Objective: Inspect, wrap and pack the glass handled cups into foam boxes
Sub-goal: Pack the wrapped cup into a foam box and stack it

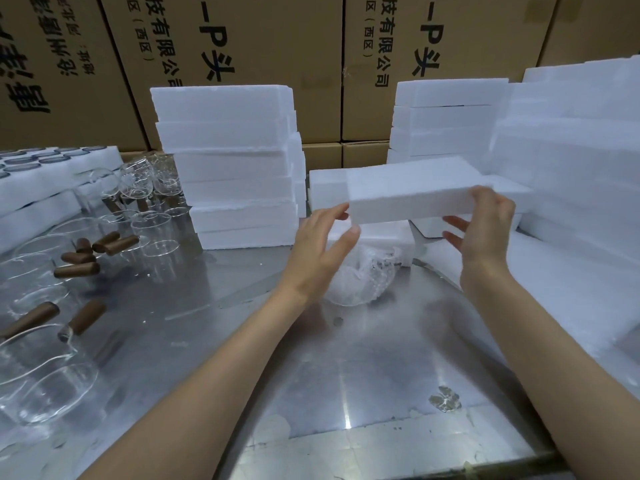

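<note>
A white foam box (408, 192) hangs above the metal table (346, 375) at centre, tilted a little. My right hand (485, 223) grips its right end, thumb on top and fingers under it. My left hand (325, 244) is at its left end with straight fingers touching the foam. Below the box, a cup wrapped in clear bubble film (360, 278) lies on the table next to another foam piece (381, 237). Several bare glass cups with brown wooden handles (83, 268) crowd the left of the table.
A stack of foam boxes (235, 161) stands at centre left, with more stacks (450, 116) at back right and right (571, 168). A foam tray with round holes (41, 168) sits far left. Brown cardboard cartons (242, 46) form a wall behind.
</note>
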